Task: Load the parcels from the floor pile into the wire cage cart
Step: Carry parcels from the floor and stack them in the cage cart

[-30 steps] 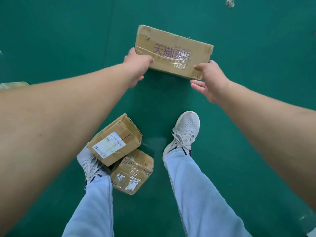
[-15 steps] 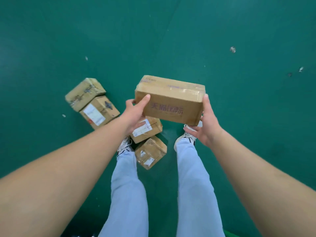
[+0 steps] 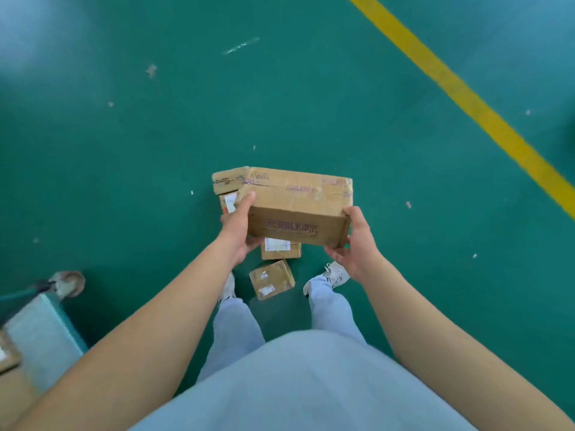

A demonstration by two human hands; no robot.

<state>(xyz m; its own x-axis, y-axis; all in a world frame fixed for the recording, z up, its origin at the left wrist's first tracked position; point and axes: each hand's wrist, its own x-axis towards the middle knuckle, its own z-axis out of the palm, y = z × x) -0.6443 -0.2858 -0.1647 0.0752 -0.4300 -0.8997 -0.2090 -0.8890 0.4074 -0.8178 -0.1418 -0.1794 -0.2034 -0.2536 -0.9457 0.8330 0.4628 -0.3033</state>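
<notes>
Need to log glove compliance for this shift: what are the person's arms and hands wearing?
Nothing: the left hand and right hand are bare, without gloves, rings or a watch, and both forearms are uncovered as far as the frame shows. No sleeves are in view.

Held parcel [image 3: 298,209] above floor parcels [image 3: 271,279], cart corner [image 3: 40,334] far left

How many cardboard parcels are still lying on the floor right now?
4: two behind the held box, upper left and below it; one beneath it; one between the feet. More may be hidden.
</notes>
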